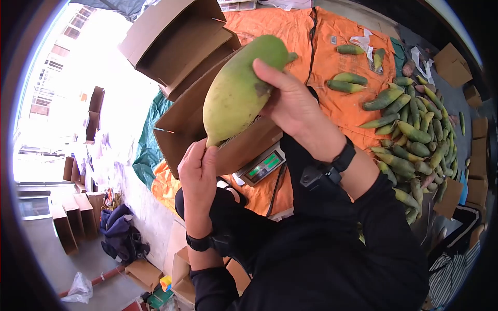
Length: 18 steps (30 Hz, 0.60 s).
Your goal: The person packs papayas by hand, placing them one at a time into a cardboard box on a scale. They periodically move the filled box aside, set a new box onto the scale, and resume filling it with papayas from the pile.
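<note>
A large green radish [236, 96], pale at its lower end, is held up in front of me between both hands. My right hand [290, 101] wraps round its upper right side, with the thumb lying across the skin by a dark blemish. My left hand [199, 166] pinches the thin root tip at the bottom. Beneath the radish stands an open cardboard box [249, 150], its inside partly hidden by the radish. Beside that box a digital scale [263, 165] shows lit green displays.
Many green radishes [415, 132] lie heaped on the right of an orange tarp [295, 31]. Another open carton [176, 41] stands at the upper left. A dark blue bag [122, 233] and several cartons [72, 217] are at the lower left.
</note>
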### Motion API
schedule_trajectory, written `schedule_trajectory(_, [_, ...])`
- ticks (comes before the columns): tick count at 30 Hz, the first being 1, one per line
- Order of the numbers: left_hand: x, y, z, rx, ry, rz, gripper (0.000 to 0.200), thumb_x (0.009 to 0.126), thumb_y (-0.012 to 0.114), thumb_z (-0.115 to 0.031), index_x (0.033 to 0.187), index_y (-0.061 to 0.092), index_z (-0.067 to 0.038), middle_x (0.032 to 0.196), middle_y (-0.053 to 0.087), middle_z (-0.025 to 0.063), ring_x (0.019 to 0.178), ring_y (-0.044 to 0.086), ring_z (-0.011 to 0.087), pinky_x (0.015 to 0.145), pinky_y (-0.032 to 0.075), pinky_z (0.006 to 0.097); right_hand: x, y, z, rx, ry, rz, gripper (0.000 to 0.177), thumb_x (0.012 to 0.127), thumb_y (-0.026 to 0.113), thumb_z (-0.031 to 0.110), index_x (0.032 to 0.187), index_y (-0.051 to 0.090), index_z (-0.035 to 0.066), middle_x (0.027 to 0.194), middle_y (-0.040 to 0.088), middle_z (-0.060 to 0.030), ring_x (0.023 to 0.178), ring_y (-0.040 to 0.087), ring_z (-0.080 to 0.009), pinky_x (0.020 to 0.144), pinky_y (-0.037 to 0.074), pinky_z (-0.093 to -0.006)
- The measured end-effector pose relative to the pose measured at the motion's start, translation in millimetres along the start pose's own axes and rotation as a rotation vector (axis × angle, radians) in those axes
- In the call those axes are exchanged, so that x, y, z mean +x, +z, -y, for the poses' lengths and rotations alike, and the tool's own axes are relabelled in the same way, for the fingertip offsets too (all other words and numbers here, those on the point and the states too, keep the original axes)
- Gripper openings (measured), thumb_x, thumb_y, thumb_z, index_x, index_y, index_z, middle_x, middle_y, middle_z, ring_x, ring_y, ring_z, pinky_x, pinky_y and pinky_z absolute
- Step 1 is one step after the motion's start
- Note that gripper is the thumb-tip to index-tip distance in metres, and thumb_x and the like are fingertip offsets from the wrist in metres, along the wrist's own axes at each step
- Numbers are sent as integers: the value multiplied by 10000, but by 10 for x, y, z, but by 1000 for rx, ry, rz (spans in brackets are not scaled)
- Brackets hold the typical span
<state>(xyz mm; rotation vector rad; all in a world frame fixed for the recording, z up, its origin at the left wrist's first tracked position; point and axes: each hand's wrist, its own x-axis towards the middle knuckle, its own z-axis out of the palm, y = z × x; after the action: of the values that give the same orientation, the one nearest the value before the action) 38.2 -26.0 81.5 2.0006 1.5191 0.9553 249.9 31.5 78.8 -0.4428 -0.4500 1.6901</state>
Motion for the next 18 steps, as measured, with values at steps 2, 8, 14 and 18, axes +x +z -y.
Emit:
schedule_trajectory(2, [-18,-67,61,24,-14,0,184,939,524,-117,906,637,25,733,578,31,700,540,95,651,423,226,66,-11,-143,-59,5,8,385,849,681,309,1132,547,84,1058,605,-29,982,600,-152,806,537,-424])
schedule_trajectory(8, [161,-254,248,-163,17,-103,321,963,512,-198,727,562,14,660,527,31,621,501,111,580,380,250,28,-154,-255,-120,350,20,448,924,562,381,1225,499,55,1170,558,-88,1090,545,-215,886,493,-503])
schedule_trajectory(14, [579,-111,508,51,-166,99,364,941,521,-228,666,565,6,565,504,21,546,472,99,531,378,265,-373,-365,327,-355,94,63,372,923,583,261,1200,548,15,1095,632,-130,978,619,-196,752,538,-306])
schedule_trajectory(18, [540,85,741,242,-235,239,384,933,515,-234,631,540,2,532,473,16,509,452,107,511,353,283,-731,-1074,521,-470,27,-184,308,928,573,254,1155,583,47,998,651,-75,888,617,-145,729,520,-292])
